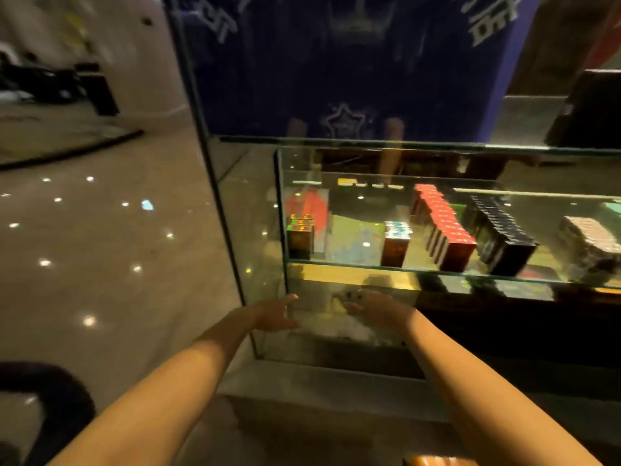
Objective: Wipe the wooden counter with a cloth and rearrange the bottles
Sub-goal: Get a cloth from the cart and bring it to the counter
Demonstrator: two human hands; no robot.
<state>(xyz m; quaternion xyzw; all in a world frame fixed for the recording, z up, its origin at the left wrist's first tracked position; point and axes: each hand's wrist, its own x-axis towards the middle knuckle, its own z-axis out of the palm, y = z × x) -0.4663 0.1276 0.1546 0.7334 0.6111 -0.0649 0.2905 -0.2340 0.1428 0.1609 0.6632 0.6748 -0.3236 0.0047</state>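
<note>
Both my arms reach forward and down toward the lower part of a glass display case (255, 230). My left hand (274, 314) is open with fingers spread, at the case's front left corner. My right hand (373, 307) is open too, fingers pointing left, in front of the lower glass panel. Between and behind the hands lies a pale, blurred thing (339, 317) inside the bottom compartment; I cannot tell whether it is a cloth. No bottles and no wooden counter are in view.
A glass shelf (420, 269) holds rows of small boxes: red ones (447, 230), black ones (504, 233), a brown one (395, 243). A blue banner (353, 62) hangs behind the case. Shiny stone floor (100, 247) lies to the left; a step (319, 398) runs below.
</note>
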